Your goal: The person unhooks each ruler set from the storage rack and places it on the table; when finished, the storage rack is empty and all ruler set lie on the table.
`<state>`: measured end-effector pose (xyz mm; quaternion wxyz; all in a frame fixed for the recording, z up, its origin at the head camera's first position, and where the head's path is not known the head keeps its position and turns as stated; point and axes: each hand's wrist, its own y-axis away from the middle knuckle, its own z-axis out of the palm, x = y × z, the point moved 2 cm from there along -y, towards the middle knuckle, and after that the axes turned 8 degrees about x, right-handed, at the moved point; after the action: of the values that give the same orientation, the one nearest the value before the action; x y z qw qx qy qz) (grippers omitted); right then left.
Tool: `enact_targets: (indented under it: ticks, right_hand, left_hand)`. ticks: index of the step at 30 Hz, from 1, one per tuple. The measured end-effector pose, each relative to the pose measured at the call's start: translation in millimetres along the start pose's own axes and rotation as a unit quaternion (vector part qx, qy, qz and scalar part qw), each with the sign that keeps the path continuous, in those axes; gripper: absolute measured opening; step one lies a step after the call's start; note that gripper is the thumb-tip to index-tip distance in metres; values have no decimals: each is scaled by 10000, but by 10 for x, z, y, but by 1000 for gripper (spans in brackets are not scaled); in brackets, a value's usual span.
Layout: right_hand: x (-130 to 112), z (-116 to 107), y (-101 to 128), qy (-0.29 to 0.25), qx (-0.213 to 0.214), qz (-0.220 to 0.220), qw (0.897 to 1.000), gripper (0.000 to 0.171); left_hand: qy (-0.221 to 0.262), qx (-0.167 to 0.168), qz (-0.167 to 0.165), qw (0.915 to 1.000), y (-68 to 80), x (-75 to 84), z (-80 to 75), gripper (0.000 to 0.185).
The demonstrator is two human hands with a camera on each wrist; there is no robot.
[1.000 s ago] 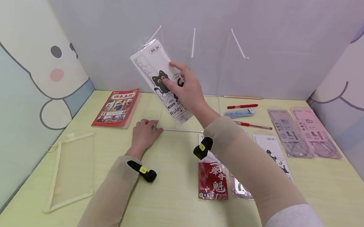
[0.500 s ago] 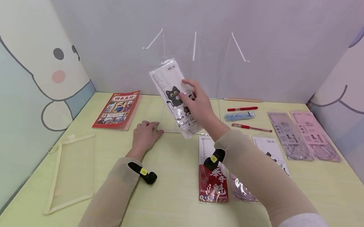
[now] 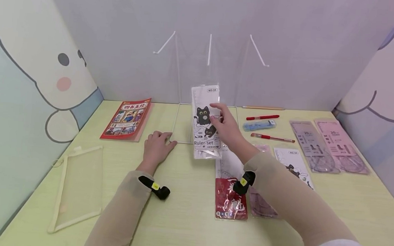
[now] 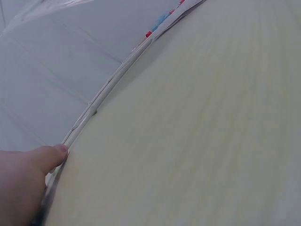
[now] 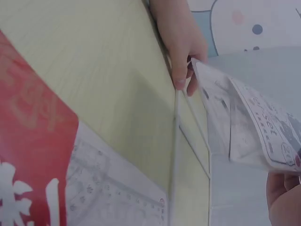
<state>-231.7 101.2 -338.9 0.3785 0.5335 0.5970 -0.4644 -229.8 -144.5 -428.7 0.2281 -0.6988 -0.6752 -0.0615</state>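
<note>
My right hand [image 3: 230, 129] holds a white ruler set [image 3: 204, 116] with a black cat print, in a clear sleeve, between thumb and fingers. It hangs nearly upright below the middle prong of a white wire display rack [image 3: 181, 142]. Layered edges of the ruler set [image 5: 254, 122] show in the right wrist view; whether it is more than one pack I cannot tell. My left hand [image 3: 156, 147] grips the near left corner of the rack's base. In the left wrist view, the left thumb [image 4: 49, 157] presses on the white base rod [image 4: 108, 87].
Under my right forearm lie a red-and-white ruler set [image 3: 231, 200] and a pink pack [image 3: 261, 202]. Another cat ruler set [image 3: 294, 164], two more packs [image 3: 314, 145], red pens [image 3: 262, 117] and a blue item [image 3: 259, 125] lie right. Left are a red book [image 3: 126, 118] and a mesh pouch [image 3: 79, 187].
My right hand has brought the ruler set down and to the right, turning it from slanted to nearly upright. The left hand has stayed on the rack's corner.
</note>
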Motion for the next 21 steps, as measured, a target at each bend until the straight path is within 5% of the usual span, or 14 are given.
enact_targets:
  ticks: [14,21]
  right_hand:
    - [295,-9,221,191,-1344,450,9897,70]
    - [297,36,412,1554,-1878,-521,9684,89]
  left_hand:
    - [40,24,-10,10000,1,3,7,52]
    - [60,42,-24,10000,-7,-13,9,52]
